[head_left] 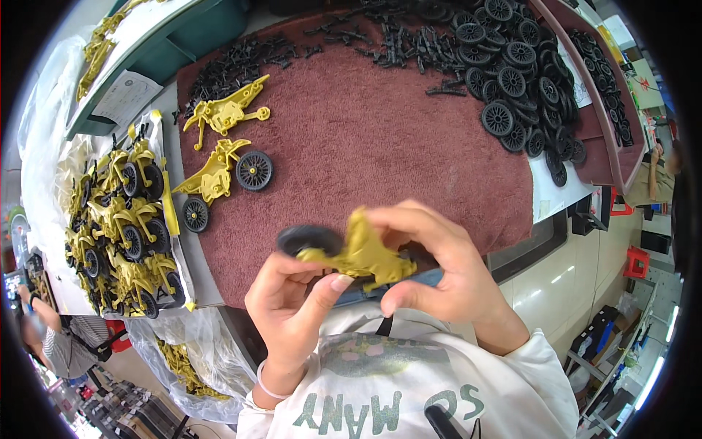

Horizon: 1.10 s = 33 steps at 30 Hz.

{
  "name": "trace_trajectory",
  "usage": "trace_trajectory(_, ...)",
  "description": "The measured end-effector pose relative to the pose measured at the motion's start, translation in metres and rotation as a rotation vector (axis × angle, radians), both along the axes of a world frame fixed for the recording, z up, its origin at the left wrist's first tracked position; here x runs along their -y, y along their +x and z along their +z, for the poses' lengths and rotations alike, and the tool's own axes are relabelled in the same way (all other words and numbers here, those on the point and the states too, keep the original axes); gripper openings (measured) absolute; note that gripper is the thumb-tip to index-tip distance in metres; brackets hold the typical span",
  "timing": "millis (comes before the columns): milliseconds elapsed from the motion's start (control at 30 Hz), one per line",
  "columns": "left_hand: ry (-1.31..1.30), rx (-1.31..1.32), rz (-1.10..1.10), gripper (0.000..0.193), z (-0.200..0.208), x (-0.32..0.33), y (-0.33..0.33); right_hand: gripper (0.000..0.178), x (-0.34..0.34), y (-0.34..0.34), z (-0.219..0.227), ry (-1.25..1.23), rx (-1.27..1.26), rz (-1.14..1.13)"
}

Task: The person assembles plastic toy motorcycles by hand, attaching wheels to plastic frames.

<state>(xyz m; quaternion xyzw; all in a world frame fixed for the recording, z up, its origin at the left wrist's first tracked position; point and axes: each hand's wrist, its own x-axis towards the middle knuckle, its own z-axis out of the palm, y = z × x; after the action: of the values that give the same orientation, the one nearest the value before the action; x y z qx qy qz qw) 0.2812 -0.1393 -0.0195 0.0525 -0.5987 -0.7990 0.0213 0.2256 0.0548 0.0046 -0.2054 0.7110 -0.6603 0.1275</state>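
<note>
Between my hands, over the near edge of the cloth, is a yellow toy motorcycle body [365, 256] with one black wheel [311, 239] on its left end. My left hand [296, 300] grips it from below near that wheel, thumb on top. Fingers of my right hand [446, 263] curl round its right end. Some of the toy is blurred and covered by my fingers. To the left on the cloth lie a yellow body with two black wheels [216, 174] and a bare yellow body without wheels [227, 110].
A maroon cloth [351, 132] covers the table. Black wheels [512, 80] are heaped at the far right, beside a maroon bin [610, 110]. Small black parts [248, 58] lie along the far edge. Assembled toy motorcycles [121, 219] fill a tray at left, near a green bin [168, 44].
</note>
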Motion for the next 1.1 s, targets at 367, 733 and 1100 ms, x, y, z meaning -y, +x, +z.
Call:
trace_trajectory(367, -0.207, -0.299, -0.146, 0.046, 0.010, 0.027, -0.020, 0.039, -0.003, -0.003, 0.003, 0.112, -0.325, -0.003)
trace_trajectory(733, -0.764, -0.328, -0.100, 0.034, 0.021, 0.011, -0.016, 0.041, 0.007, 0.004, -0.014, 0.029, -0.276, -0.117)
trace_trajectory(1100, -0.727, -0.328, -0.029, 0.034, 0.018, 0.012, -0.011, 0.039, 0.011, 0.003, -0.006, -0.015, -0.219, -0.126)
